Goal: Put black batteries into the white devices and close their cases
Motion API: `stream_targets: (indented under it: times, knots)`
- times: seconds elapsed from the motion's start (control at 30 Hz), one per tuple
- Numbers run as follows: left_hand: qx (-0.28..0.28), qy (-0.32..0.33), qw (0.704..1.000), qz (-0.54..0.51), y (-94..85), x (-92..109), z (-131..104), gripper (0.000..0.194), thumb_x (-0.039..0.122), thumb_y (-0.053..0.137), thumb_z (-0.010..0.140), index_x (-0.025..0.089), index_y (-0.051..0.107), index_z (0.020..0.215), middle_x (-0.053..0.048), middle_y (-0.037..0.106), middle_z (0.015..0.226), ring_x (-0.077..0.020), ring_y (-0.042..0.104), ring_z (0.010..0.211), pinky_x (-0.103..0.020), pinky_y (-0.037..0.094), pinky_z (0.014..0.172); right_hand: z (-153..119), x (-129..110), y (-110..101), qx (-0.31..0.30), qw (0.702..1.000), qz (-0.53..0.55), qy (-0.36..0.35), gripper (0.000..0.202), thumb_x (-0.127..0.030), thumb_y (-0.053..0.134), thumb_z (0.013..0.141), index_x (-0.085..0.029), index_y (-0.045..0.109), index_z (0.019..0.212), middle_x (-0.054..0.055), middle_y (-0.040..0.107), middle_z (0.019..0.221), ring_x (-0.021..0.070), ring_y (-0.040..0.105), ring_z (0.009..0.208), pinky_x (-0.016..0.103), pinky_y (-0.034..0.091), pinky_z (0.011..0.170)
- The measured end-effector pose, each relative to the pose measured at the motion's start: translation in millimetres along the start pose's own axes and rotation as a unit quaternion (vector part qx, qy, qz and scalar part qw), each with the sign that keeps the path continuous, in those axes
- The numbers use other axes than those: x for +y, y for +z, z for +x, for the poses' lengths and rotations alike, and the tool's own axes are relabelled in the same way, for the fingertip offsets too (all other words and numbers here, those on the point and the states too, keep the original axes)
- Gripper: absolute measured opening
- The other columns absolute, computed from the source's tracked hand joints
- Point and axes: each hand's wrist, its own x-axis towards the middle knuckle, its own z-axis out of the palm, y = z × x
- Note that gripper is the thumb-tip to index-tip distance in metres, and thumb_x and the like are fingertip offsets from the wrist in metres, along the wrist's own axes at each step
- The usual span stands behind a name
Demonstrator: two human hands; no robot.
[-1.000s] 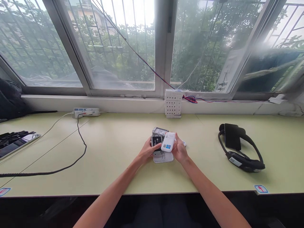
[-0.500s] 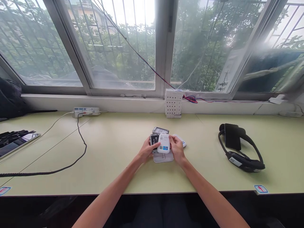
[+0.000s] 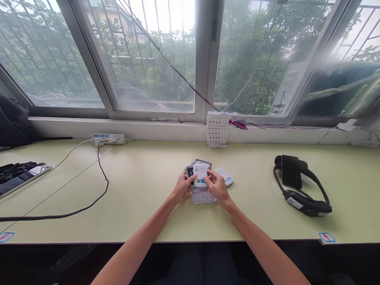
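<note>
Over the table, my left hand grips a small device with its dark inside exposed, thumb over the edge. My right hand pinches a white plastic cover bearing printed codes and a blue label. The cover lies over most of the dark device, and my left thumb touches its edge. Behind them is another opened device, partly hidden. A second white cover lies below my hands, inner side up. To the right, a white device with a blue label is partly behind my right hand.
A stack of white boxes stands by the window sill. On the right lies a black headset. A power strip with a black cable is at left, beyond a tablet. The table's front edge runs below my hands.
The white cover has moved left and slightly up, over more of the dark device. My right hand has shifted left with it, its fingers now at the cover's lower right.
</note>
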Motion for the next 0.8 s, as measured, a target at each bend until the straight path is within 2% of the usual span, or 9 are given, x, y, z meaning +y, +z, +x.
stream_targets:
  times: [0.27, 0.67, 0.8]
  knots:
    - [-0.024, -0.015, 0.999, 0.016, 3.8, 3.6, -3.8, 0.05, 0.049, 0.073, 0.072, 0.021, 0.055, 0.109, 0.001, 0.06, 0.07, -0.0064, 0.044, 0.045, -0.017, 0.023, 0.035, -0.9, -2.0, -1.1, -0.006, 0.991, -0.116, -0.067, 0.047, -0.046, 0.061, 0.082, -0.016, 0.064, 0.119, 0.001, 0.059, 0.068, 0.0171, 0.055, 0.062, 0.03, 0.049, 0.06]
    - [-0.064, -0.001, 0.997, -0.03, -0.4, 2.0, -2.6, 0.047, 0.04, 0.073, 0.074, 0.019, 0.054, 0.111, 0.0, 0.06, 0.079, -0.0061, 0.048, 0.05, -0.015, 0.025, 0.035, -3.2, -7.9, -0.5, -0.023, 0.984, -0.164, -0.066, 0.048, -0.051, 0.057, 0.086, -0.017, 0.067, 0.118, 0.001, 0.056, 0.06, 0.0163, 0.051, 0.056, 0.03, 0.045, 0.057]
    - [-0.076, 0.001, 0.995, -0.058, -1.4, 0.9, -0.7, 0.046, 0.038, 0.073, 0.075, 0.017, 0.054, 0.112, -0.001, 0.061, 0.081, -0.0062, 0.049, 0.052, -0.015, 0.028, 0.035, -4.8, -10.6, 1.4, -0.037, 0.993, -0.11, -0.036, 0.05, -0.053, 0.056, 0.087, -0.017, 0.064, 0.12, -0.001, 0.054, 0.057, 0.015, 0.049, 0.051, 0.027, 0.043, 0.049]
